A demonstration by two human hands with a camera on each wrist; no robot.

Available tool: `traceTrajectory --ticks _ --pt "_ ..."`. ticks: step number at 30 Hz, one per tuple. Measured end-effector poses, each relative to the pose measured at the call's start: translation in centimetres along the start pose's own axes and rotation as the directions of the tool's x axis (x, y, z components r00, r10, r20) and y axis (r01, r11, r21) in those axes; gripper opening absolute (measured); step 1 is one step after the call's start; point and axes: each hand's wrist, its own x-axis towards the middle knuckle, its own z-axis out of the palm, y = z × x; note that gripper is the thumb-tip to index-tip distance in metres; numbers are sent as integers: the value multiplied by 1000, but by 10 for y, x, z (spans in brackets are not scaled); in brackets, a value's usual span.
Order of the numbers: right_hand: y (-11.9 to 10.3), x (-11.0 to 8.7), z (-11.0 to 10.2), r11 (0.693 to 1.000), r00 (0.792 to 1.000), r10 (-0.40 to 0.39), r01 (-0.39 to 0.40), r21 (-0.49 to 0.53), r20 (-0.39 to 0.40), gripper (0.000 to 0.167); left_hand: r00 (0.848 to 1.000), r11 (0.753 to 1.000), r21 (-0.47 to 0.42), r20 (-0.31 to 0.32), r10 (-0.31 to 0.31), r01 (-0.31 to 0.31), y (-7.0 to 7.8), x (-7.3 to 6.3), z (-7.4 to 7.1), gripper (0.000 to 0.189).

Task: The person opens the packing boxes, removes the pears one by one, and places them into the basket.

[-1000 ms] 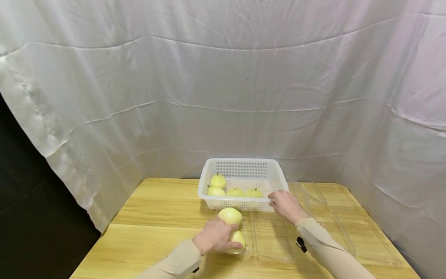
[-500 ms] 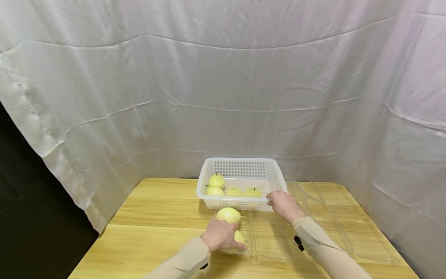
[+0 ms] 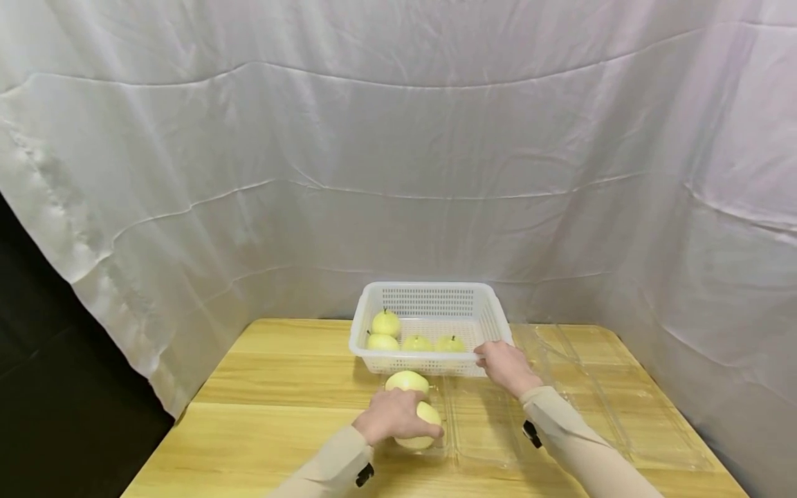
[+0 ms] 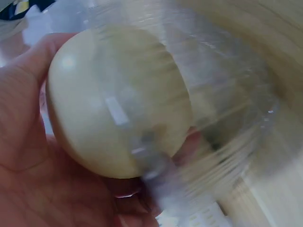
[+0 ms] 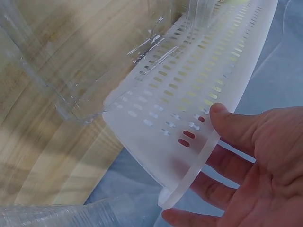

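Observation:
My left hand (image 3: 391,416) curls round a pale yellow-green pear (image 3: 429,415), thumb on the near side. In the left wrist view this pear (image 4: 113,99) sits against the palm, with clear plastic overlapping its far side. A second pear (image 3: 406,381) lies just beyond the fingers, its stem to the right. Both pears are at the left part of a clear plastic clamshell box (image 3: 486,423). My right hand (image 3: 507,366) grips the front right rim of a white slotted basket (image 3: 405,362); the right wrist view shows the thumb on the outer wall and fingers behind the rim.
Several more pears (image 3: 386,323) rest in the left and front of the basket. Further clear plastic boxes (image 3: 598,387) lie on the right of the wooden table (image 3: 268,387). A grey curtain (image 3: 398,228) hangs behind the table.
The left hand's pear has turned: its stem at the right no longer shows and more of its near side does. The right hand stays on the basket rim; the whole view shifts slightly.

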Motion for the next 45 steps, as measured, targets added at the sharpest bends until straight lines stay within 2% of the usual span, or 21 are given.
traceTrajectory --ticks 4,8,12,19,21,24,26,27,30,34,38,40,45 --pt "0 -1 0 1000 1000 -11 11 6 -13 22 1000 990 -141 14 10 -8 -3 -2 -10 50" --pt "0 -1 -1 1000 1000 -18 18 8 -20 22 998 953 -300 41 51 -37 -7 -5 -19 47" --pt "0 0 -1 1000 1000 -16 16 6 -15 21 994 898 -436 60 93 -58 -11 -5 -26 49" --pt "-1 0 -1 1000 1000 -16 16 15 -16 19 991 768 -638 64 121 -52 -26 5 -47 54" --pt "-1 0 -1 1000 1000 -14 14 16 -13 19 992 730 -681 40 121 -61 -33 10 -55 55" --pt "-1 0 -1 1000 1000 -12 12 21 -7 21 994 698 -711 -24 106 -91 -45 21 -63 59" --pt "-1 0 -1 1000 1000 -11 11 22 -6 21 993 694 -711 -83 83 -118 -53 30 -66 60" --pt "-1 0 -1 1000 1000 -9 9 22 -4 21 992 702 -702 -111 62 -122 -57 34 -66 60" --pt "-1 0 0 1000 1000 -3 3 19 1 22 981 745 -657 -191 -16 -115 -68 47 -64 64" --pt "-2 0 0 1000 1000 0 0 14 11 22 960 782 -614 -268 -75 -111 -77 58 -62 70" --pt "-3 -1 0 1000 1000 0 0 15 13 22 947 792 -599 -309 -89 -121 -79 65 -61 71" --pt "-3 -1 0 1000 1000 -6 6 16 16 22 942 798 -593 -318 -110 -107 -78 70 -60 73" --pt "-1 -1 0 1000 1000 -22 21 18 12 21 914 841 -535 -377 -148 -85 -72 86 -58 73"
